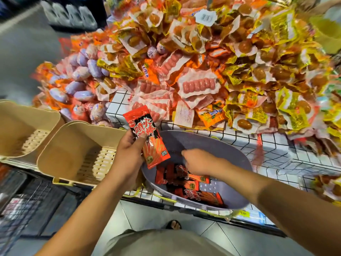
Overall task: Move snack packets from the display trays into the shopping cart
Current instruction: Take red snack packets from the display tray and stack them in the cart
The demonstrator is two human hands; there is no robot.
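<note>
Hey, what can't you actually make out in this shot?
Head view:
Motion blur on the right hand hides whether its fingers grip anything in the grey tray.
The left edge cuts the shopping cart; contents dark, unclear.
Print on the red packet in the left hand is too small.

Your right hand [195, 161] is a blur above the grey oval plastic basket [221, 145], fingers unreadable; the fingers of your left hand [129, 152] hide behind a red-and-black foil snack packet [153, 146]; the black wire shopping cart [24, 196] runs blurred off the left edge
</note>
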